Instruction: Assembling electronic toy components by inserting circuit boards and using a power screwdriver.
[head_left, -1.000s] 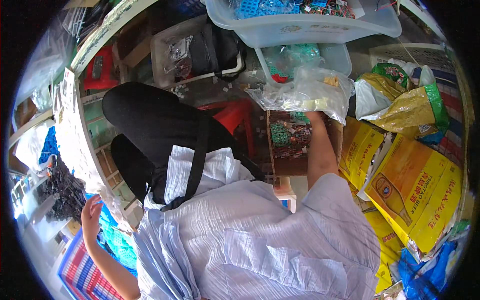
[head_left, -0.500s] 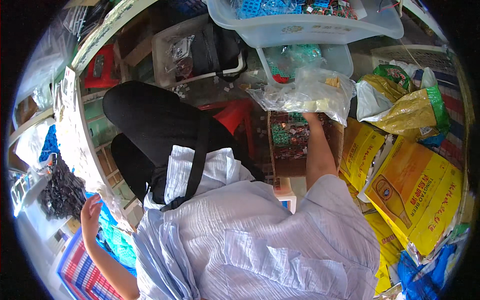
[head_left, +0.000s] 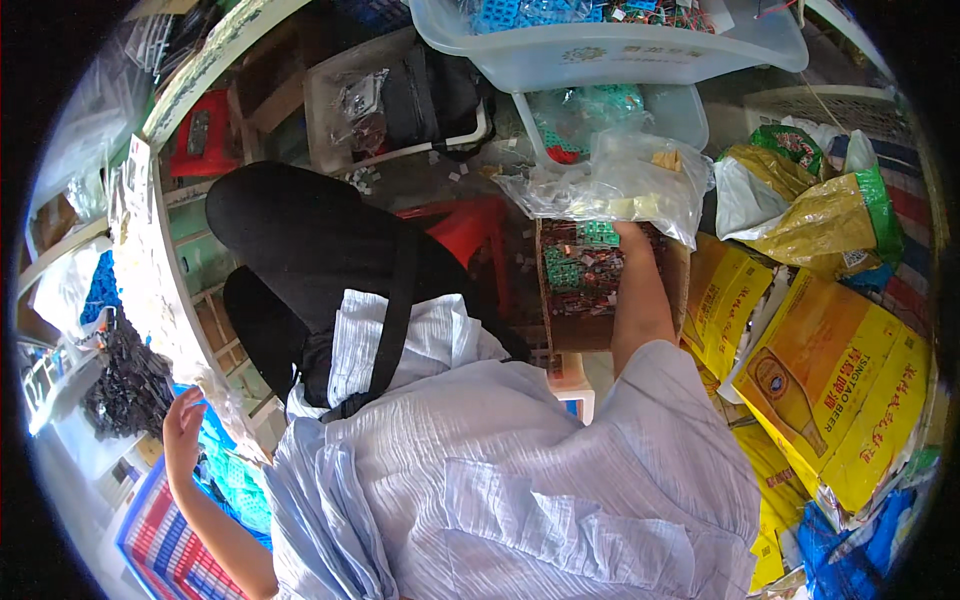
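Observation:
My right hand (head_left: 629,238) reaches into an open cardboard box (head_left: 578,337). Its fingertips are mostly hidden at the box's far side, near a clear plastic bag (head_left: 645,180). Just left of that hand lies a green grid-like piece (head_left: 597,234); whether I grip it cannot be made out. Another green piece (head_left: 562,268) rests among many small reddish wired parts (head_left: 585,300) in the box. On the far left, my left hand (head_left: 183,430) is raised with its fingers loosely extended and nothing visible in it. Beside it is a bundle of black strips (head_left: 125,385).
A large translucent tub (head_left: 640,65) with blue pieces stands beyond the box, above a smaller tub (head_left: 680,120). Yellow cartons (head_left: 830,390) and a gold-green sack (head_left: 815,215) crowd the right. A red stool (head_left: 460,230) stands left of the box; a red-blue basket (head_left: 180,535) is lower left.
My right hand has shifted slightly inside the box, and more of the green piece beside it shows. My left hand stays in almost the same place.

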